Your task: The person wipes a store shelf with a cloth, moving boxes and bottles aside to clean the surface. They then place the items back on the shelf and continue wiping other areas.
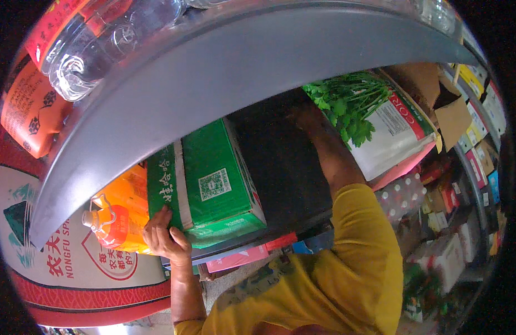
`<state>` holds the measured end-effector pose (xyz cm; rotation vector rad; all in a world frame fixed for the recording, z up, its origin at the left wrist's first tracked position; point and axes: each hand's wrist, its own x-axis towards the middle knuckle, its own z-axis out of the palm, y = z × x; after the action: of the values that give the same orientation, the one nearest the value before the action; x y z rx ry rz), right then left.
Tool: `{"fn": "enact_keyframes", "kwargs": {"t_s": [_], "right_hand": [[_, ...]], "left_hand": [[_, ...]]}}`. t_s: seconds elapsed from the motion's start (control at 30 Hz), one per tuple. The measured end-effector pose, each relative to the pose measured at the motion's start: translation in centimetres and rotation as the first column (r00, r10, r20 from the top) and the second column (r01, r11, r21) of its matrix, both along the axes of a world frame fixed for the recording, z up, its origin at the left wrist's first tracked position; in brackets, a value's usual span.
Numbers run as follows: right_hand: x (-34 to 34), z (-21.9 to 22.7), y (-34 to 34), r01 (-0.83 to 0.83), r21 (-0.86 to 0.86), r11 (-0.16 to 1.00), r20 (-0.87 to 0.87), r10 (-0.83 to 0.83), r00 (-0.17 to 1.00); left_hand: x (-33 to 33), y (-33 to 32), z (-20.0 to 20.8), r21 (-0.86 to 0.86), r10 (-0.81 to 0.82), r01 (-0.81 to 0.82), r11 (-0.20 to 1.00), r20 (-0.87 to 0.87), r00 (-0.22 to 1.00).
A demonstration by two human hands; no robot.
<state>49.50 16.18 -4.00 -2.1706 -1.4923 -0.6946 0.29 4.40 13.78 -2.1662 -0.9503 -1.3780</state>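
Note:
A green cardboard carton (pixel 205 184) with a pale tape strip lies on a black shelf (pixel 280 167) beneath a grey shelf edge. My left hand (pixel 167 237) is at the carton's near left corner, its fingers bent against the edge. Just left of that hand stand orange drink bottles (pixel 115 223), one with a carry handle. My right hand (pixel 307 116) reaches deep into the dark space between the green carton and a white and red carton (pixel 383 137). Shadow hides its fingers, and I cannot see whether it touches anything. Leafy green herbs (pixel 350 109) lie over the white carton.
The curved grey shelf edge (pixel 258 56) hangs low over both arms, with clear plastic containers (pixel 101 50) above it. A red and white printed display (pixel 85 268) stands at left. Open cardboard flaps (pixel 453 114) and stocked shelves (pixel 475 156) are at right.

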Motion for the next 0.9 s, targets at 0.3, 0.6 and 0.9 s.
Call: {"fn": "enact_keyframes", "kwargs": {"t_s": [0.3, 0.6, 0.9], "right_hand": [[-2.7, 3.0, -3.4, 0.077, -0.323, 0.943, -0.015, -0.086, 0.996], [-4.8, 1.1, -13.7, -0.226, -0.068, 0.972, 0.106, 0.232, 0.967], [-11.2, 1.6, -26.8, -0.171, -0.068, 0.983, -0.031, 0.169, 0.985]], "left_hand": [[-0.4, 0.2, -0.6, 0.030, 0.038, -0.037, 0.999, -0.024, 0.999], [-0.1, -0.4, -0.2, 0.017, 0.026, -0.025, 1.000, -0.015, 1.000], [-0.8, -1.2, -0.1, -0.106, 0.003, 0.003, 0.994, 0.056, 0.998]]}}
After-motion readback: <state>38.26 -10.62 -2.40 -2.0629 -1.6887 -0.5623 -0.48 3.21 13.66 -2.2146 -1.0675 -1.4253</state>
